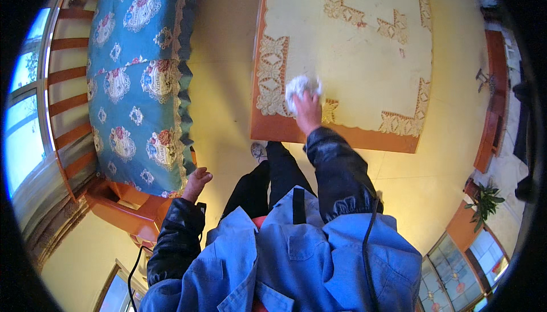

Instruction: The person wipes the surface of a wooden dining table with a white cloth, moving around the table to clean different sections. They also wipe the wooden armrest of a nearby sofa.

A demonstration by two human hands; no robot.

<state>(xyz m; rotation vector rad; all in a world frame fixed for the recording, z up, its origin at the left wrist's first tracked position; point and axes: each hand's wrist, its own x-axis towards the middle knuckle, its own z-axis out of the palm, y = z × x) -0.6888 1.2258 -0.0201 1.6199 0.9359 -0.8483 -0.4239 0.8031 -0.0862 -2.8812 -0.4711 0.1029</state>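
Note:
My right hand [309,112] grips a crumpled white cloth [302,90], slightly blurred, over the near left part of a low table. Beneath the cloth lies a cream tablecloth [359,68] with cutwork lace corners and patterned patches. A bare strip of the reddish-brown wooden table [367,139] shows along the near edge. Out to the side, my left hand [197,184] holds nothing; its fingers are partly curled with the thumb apart. It is nearest to the front corner of a sofa with a blue floral cover [132,85].
Left of the table, a strip of tiled floor [218,98] separates it from the sofa. The sofa's wooden arm [124,209] juts out near my left forearm. A potted plant [485,203] and a long wooden cabinet [491,98] stand at the right. Dark cables hang by my sleeves.

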